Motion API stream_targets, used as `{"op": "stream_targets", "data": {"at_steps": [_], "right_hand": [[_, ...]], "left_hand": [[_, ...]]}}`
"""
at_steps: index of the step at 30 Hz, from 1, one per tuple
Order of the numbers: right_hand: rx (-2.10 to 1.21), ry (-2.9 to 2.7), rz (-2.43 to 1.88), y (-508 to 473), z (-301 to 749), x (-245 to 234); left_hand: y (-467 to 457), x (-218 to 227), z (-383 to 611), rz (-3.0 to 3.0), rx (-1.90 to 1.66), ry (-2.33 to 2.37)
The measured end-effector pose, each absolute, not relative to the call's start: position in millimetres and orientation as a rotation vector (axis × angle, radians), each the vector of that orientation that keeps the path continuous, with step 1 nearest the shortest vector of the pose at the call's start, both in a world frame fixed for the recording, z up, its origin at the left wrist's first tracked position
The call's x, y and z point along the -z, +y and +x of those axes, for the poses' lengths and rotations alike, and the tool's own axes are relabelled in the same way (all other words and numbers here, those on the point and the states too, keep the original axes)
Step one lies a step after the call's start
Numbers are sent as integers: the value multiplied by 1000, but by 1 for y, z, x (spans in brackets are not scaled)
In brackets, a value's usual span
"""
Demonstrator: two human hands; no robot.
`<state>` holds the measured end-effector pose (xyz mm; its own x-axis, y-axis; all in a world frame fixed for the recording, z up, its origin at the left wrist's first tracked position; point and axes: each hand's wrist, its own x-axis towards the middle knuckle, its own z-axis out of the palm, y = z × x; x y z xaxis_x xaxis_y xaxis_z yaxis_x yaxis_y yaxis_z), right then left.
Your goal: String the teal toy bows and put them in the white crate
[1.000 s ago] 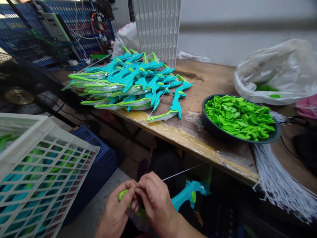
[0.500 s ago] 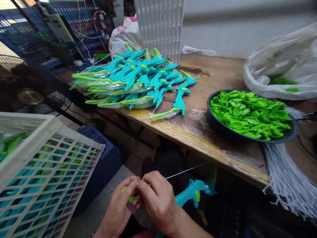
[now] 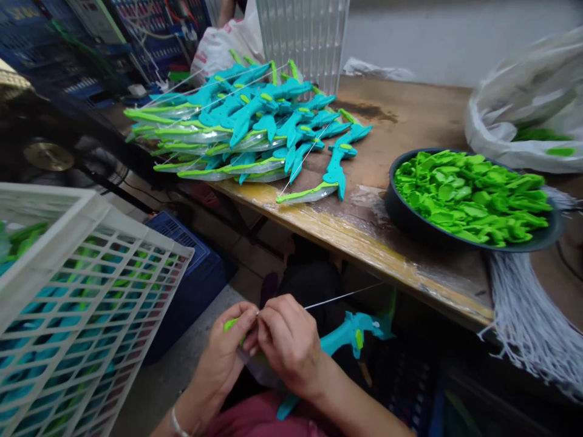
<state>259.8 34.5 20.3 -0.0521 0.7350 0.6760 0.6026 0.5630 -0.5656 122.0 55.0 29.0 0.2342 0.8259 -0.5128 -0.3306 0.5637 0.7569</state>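
Note:
Over my lap I hold a teal and green toy bow (image 3: 348,335). My left hand (image 3: 225,358) is closed on its green tip (image 3: 229,325). My right hand (image 3: 289,343) pinches a thin white string (image 3: 341,296) right at that tip. The string runs taut up and to the right, toward the underside of the table edge. Most of the bow's limb is hidden behind my hands.
A pile of finished teal-green bows (image 3: 248,130) lies on the wooden table (image 3: 396,261). A dark bowl (image 3: 410,227) holds green plastic parts (image 3: 471,194). White strings (image 3: 531,318) hang off the edge. A white lattice crate (image 3: 77,303) stands at left, a plastic bag (image 3: 523,109) at right.
My hands have stayed together on the bow tip while the view tilted down a little. The right fingers have shifted from covering the tip to pinching the string at it.

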Motion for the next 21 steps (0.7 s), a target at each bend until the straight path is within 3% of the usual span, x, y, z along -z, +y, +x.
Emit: {"op": "stream_targets", "data": {"at_steps": [8,21], "right_hand": [[-459,-1522,-1133,28,259,-22],[-579,-1593,-1077,34,263,-25]], "left_hand": [[55,-38,128,563,-899,996],[52,-30,123,565,-879,922]]}}
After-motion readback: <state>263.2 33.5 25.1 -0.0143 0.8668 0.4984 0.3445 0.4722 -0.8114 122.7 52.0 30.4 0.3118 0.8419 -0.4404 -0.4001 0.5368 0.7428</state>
